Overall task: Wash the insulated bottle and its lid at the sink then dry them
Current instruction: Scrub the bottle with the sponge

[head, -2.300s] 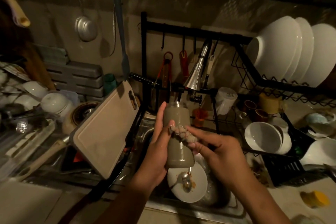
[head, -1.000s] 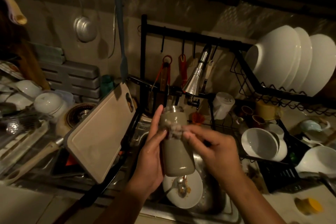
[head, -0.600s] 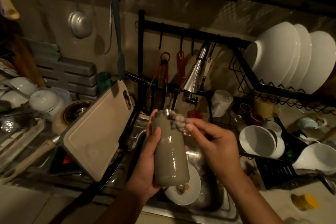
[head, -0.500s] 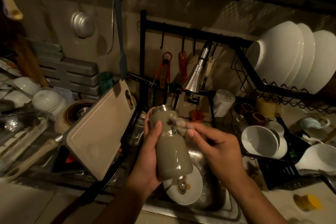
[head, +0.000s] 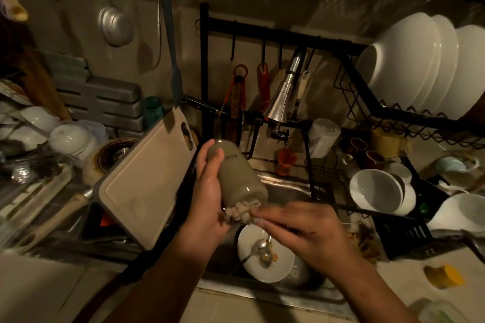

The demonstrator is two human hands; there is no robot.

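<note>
One bottle [head: 236, 176]: is being held above the sink [head: 291, 191], a little left of the picture's middle. It is tilting with its neck toward 11 o'clock and its base toward 5 o'clock, and its grey-green body is glinting.
Left hand [head: 207, 202]: is gripping the bottle from its 9 o'clock side. The fingers are wrapping behind the body and the thumb is lying on the front near the neck.
Right hand [head: 307, 231]: is reaching in from 4 o'clock and is blurring. Its fingertips are closing on a scrubber [head: 240, 214] and pinching it.
Scrubber: is showing as a pale, knobbly pad. It is pressing against the bottle's base and touching the left palm.
Sink: is lying under both hands as a steel basin.
Plate [head: 280, 270]: is lying in the sink at 6 o'clock from the bottle. It is carrying a spoon [head: 262, 246] and food scraps.
Cutting board [head: 147, 186]: is leaning at 9 o'clock, just beside the left hand, with its handle hole pointing up.
Tap [head: 282, 97]: is hanging at 1 o'clock from the bottle, its shiny nozzle pointing down.
Rack [head: 367, 107]: is standing at 3 o'clock in black wire.
Bowl [head: 375, 191]: is sitting in the rack's lower tier.
Large bowls [head: 401, 65]: are standing on edge at 2 o'clock in the upper tier.
Yellow sponge [head: 443, 276]: is lying on the counter at 4 o'clock, well apart from the hands.
</note>
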